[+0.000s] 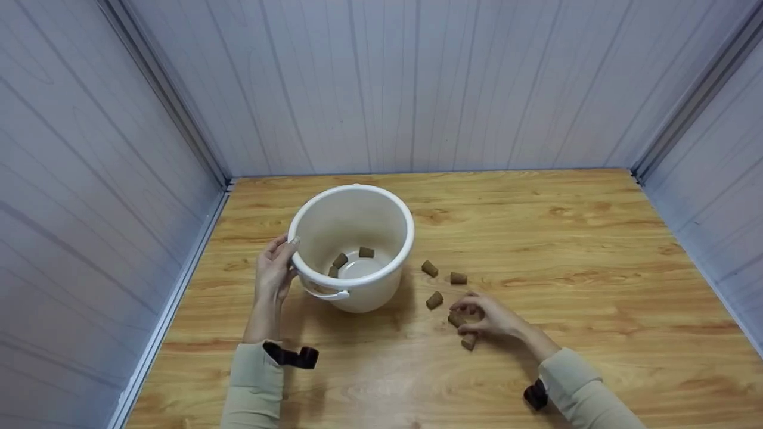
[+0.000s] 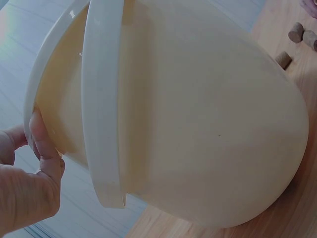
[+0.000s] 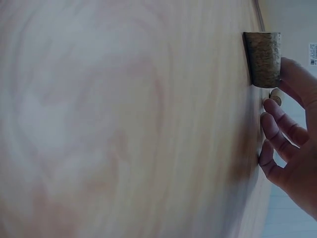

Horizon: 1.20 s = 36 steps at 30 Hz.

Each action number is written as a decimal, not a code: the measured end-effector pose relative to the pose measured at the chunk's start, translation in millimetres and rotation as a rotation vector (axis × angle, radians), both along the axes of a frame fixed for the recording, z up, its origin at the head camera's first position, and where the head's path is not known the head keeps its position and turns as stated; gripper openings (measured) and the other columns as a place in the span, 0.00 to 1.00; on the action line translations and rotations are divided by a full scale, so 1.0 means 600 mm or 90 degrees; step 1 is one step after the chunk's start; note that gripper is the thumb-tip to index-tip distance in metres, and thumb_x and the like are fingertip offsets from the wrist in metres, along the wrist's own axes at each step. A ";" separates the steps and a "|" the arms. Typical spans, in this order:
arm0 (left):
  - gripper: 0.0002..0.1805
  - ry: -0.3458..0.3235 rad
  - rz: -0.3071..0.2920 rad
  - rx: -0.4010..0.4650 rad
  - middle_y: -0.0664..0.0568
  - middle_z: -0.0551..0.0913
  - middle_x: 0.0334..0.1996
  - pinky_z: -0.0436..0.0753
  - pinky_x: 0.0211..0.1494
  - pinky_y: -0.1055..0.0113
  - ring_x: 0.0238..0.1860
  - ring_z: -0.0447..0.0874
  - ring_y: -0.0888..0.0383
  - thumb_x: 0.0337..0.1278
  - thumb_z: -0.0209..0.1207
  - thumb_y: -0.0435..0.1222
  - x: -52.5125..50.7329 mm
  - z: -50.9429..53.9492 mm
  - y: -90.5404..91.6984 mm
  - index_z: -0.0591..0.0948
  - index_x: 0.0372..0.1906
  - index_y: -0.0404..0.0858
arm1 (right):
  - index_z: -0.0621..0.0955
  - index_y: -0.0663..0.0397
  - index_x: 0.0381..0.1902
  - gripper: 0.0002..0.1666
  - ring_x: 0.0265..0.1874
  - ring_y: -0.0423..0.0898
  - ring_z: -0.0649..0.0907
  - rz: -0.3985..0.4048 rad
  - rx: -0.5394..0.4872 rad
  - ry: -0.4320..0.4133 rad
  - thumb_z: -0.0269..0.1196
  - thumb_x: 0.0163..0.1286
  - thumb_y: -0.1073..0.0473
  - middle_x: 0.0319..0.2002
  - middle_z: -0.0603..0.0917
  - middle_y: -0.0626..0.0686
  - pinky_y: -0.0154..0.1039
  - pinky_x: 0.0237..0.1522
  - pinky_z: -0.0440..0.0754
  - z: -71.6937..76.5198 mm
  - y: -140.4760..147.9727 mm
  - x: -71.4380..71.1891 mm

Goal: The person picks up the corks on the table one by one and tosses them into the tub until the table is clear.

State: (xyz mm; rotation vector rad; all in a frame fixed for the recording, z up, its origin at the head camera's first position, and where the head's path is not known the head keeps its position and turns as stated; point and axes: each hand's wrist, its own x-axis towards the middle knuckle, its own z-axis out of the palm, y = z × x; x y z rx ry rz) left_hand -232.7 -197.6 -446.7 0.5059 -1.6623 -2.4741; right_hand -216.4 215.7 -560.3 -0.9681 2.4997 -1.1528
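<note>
The left hand [image 1: 274, 271] grips the left rim of a white bucket [image 1: 381, 292], thumb inside the wall and fingers outside. In the left wrist view, that hand [image 2: 32, 173] pinches the rim beside the bucket's handle [image 2: 104, 99]. Inside the bucket lie several brown corks [image 1: 366, 252]. Right of it, the right hand [image 1: 492, 319] is low over the table, thumb and fingers apart on either side of a cork [image 1: 455, 320]; contact cannot be told. Another cork [image 1: 469, 341] lies by the thumb. In the right wrist view, a cork [image 3: 265, 59] partly covers the thumb of the hand [image 3: 297, 148].
Three more corks lie on the wooden table [image 1: 566, 238] between the bucket and the right hand, one of them farthest back [image 1: 429, 268]. Pale panel walls [image 1: 417, 89] enclose the table at the back and both sides.
</note>
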 end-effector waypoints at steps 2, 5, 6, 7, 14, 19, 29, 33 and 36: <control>0.19 0.004 -0.001 0.001 0.53 0.82 0.33 0.79 0.21 0.76 0.26 0.81 0.63 0.67 0.53 0.26 0.000 0.000 0.000 0.67 0.60 0.25 | 0.82 0.60 0.48 0.23 0.39 0.47 0.75 0.000 -0.001 -0.009 0.73 0.57 0.57 0.44 0.74 0.51 0.38 0.41 0.76 0.000 0.000 -0.001; 0.19 0.004 -0.005 0.001 0.55 0.81 0.31 0.78 0.21 0.76 0.26 0.81 0.63 0.67 0.53 0.27 -0.001 -0.001 0.000 0.67 0.58 0.25 | 0.81 0.61 0.49 0.22 0.38 0.46 0.75 0.001 -0.008 -0.017 0.72 0.59 0.58 0.43 0.75 0.51 0.37 0.40 0.76 0.002 0.002 -0.003; 0.18 0.004 -0.003 0.003 0.55 0.81 0.31 0.78 0.21 0.76 0.26 0.81 0.63 0.67 0.53 0.27 -0.001 -0.001 0.000 0.67 0.58 0.25 | 0.81 0.61 0.49 0.22 0.38 0.45 0.75 0.001 -0.010 -0.018 0.72 0.59 0.58 0.43 0.75 0.51 0.37 0.40 0.76 0.003 0.002 -0.003; 0.18 0.003 -0.002 0.004 0.56 0.81 0.30 0.78 0.21 0.76 0.26 0.81 0.63 0.67 0.53 0.27 -0.001 -0.001 0.000 0.67 0.58 0.25 | 0.81 0.62 0.49 0.22 0.38 0.45 0.75 0.001 -0.011 -0.016 0.72 0.59 0.58 0.42 0.75 0.51 0.37 0.40 0.76 0.004 0.002 -0.004; 0.18 0.008 0.000 0.007 0.56 0.82 0.30 0.79 0.22 0.75 0.27 0.82 0.63 0.67 0.53 0.26 -0.001 -0.002 0.001 0.67 0.58 0.25 | 0.80 0.64 0.51 0.24 0.37 0.48 0.77 -0.013 -0.016 0.015 0.72 0.59 0.59 0.40 0.78 0.53 0.40 0.39 0.78 0.022 -0.002 -0.013; 0.18 0.010 0.001 0.012 0.56 0.82 0.30 0.79 0.22 0.75 0.27 0.82 0.63 0.67 0.53 0.26 -0.001 -0.001 0.001 0.67 0.59 0.25 | 0.80 0.65 0.51 0.23 0.37 0.52 0.78 -0.011 -0.049 0.035 0.71 0.61 0.60 0.42 0.80 0.56 0.44 0.38 0.78 0.043 -0.013 -0.020; 0.19 -0.003 -0.002 0.010 0.55 0.82 0.31 0.80 0.23 0.75 0.28 0.82 0.63 0.67 0.54 0.27 -0.002 0.000 0.000 0.67 0.59 0.25 | 0.81 0.62 0.50 0.21 0.37 0.57 0.77 -0.043 -0.077 0.065 0.71 0.60 0.60 0.42 0.82 0.55 0.49 0.37 0.75 0.086 -0.027 -0.022; 0.18 0.007 -0.002 0.013 0.55 0.81 0.30 0.78 0.20 0.77 0.25 0.81 0.63 0.66 0.54 0.26 -0.001 -0.001 0.000 0.67 0.58 0.25 | 0.82 0.61 0.49 0.21 0.34 0.48 0.76 -0.047 -0.088 0.099 0.72 0.59 0.60 0.37 0.82 0.53 0.45 0.36 0.73 0.105 -0.032 -0.023; 0.17 0.008 -0.002 0.014 0.55 0.81 0.29 0.78 0.20 0.77 0.26 0.81 0.63 0.66 0.54 0.26 -0.001 -0.002 -0.001 0.68 0.57 0.26 | 0.82 0.62 0.48 0.20 0.33 0.46 0.77 -0.046 -0.100 0.120 0.72 0.58 0.61 0.36 0.82 0.52 0.40 0.35 0.72 0.117 -0.037 -0.027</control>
